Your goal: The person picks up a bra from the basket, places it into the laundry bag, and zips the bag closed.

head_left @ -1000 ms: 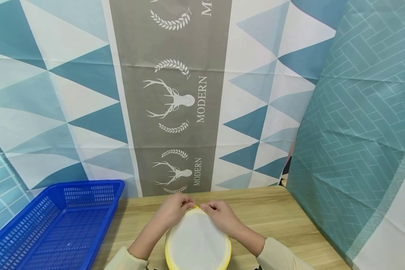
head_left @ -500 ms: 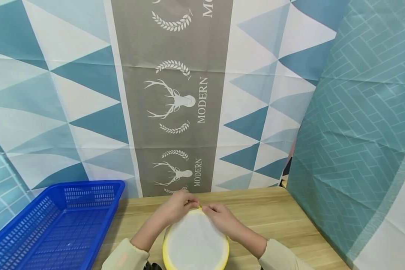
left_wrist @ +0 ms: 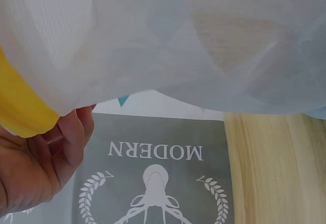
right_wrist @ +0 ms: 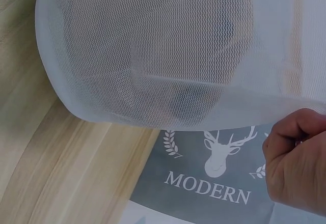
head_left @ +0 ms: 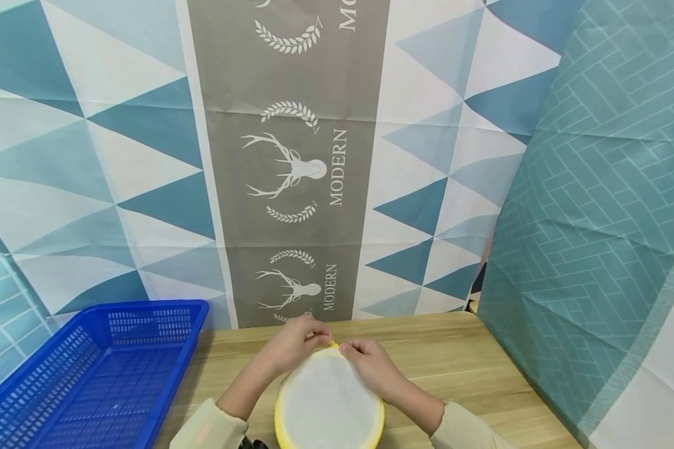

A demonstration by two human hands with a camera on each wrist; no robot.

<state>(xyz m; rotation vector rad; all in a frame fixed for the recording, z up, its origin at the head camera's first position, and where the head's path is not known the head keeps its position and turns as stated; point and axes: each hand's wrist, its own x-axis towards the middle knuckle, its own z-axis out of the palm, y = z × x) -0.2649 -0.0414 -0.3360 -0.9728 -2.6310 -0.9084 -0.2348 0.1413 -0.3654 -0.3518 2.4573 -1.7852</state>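
A rounded white mesh laundry bag (head_left: 331, 399) with yellow trim stands up from the table in the head view, its lower part cut off by the frame. At its top edge my left hand (head_left: 296, 343) pinches a small yellow piece (head_left: 334, 344), too small to tell what it is. Close beside it, my right hand (head_left: 373, 368) grips the same edge between thumb and curled fingers. In the left wrist view, the yellow trim (left_wrist: 25, 102) passes over the left fingers. Fine mesh (right_wrist: 153, 56) fills much of the right wrist view, with the right hand (right_wrist: 303, 158) at its edge.
A blue plastic basket (head_left: 112, 380) with slotted walls stands at the left on the wooden table (head_left: 455, 355). Behind the table hangs a patterned cloth (head_left: 292, 218), and a teal cloth (head_left: 584, 237) hangs along the right. A black object (head_left: 253, 443) shows by the left sleeve.
Both hands have shifted slightly right at the bag's top edge and keep their hold. The bag sways a little, left and then back right.
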